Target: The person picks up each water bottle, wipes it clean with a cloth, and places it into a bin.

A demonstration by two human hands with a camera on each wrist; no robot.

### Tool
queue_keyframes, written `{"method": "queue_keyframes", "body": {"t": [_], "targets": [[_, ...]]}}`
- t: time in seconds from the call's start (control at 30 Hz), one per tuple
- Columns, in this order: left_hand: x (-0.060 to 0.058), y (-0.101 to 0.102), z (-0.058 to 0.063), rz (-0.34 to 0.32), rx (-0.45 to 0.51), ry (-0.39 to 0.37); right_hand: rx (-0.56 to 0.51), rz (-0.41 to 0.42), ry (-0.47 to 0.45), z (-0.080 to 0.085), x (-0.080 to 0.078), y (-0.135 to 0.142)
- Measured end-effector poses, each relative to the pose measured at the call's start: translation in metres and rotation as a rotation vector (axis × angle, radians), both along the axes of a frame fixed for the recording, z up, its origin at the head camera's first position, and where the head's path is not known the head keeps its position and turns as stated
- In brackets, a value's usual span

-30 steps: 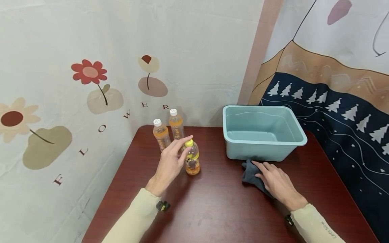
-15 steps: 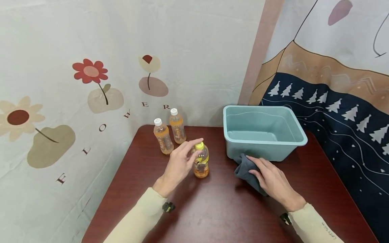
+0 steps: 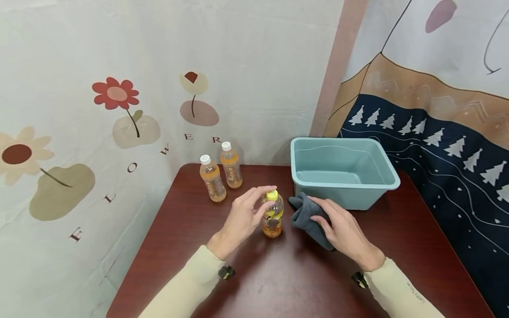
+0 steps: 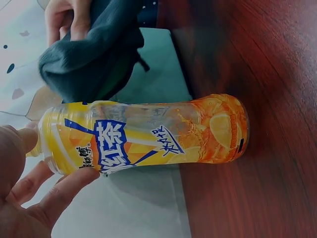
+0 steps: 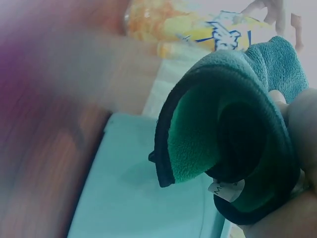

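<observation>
A plastic drink bottle (image 3: 272, 224) with a yellow cap and a yellow tea label stands upright on the dark red table. My left hand (image 3: 240, 216) grips it at the cap and neck, thumb and fingers around the top in the left wrist view. In my right hand (image 3: 345, 229) is a bunched dark grey cloth (image 3: 309, 217), held off to the bottle's right. The right wrist view shows the cloth (image 5: 233, 64) folded over into a loop, with a dark hem and a small white tag. A narrow gap separates cloth and bottle in the head view.
Two white-capped drink bottles (image 3: 213, 183) stand at the back left of the table (image 3: 191, 229). A light blue-green plastic tub (image 3: 342, 196) sits at the back right, just behind my right hand. Printed fabric (image 3: 254, 79) hangs behind the table.
My left hand and the yellow-capped bottle have moved to the right, away from the two other bottles. My right hand has lifted the cloth from beside the tub and brought it left toward the bottle.
</observation>
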State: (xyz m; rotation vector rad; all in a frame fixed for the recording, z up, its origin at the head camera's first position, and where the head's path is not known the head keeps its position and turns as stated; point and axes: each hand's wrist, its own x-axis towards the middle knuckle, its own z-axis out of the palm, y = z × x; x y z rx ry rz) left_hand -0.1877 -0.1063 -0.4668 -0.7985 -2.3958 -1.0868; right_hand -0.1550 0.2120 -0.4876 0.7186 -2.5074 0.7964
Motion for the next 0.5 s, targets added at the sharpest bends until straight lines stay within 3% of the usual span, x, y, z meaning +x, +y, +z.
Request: {"method": "queue_keyframes", "body": {"t": [0.27,0.5], "targets": [[0.001,0.005,0.001,-0.048,0.011,-0.013,-0.080,0.027,-0.003,0.010,-0.007,-0.023],[0.003,0.007,0.001,-0.073,0.011,-0.012,-0.154,0.093,-0.074,0.011,-0.011,-0.040]]}}
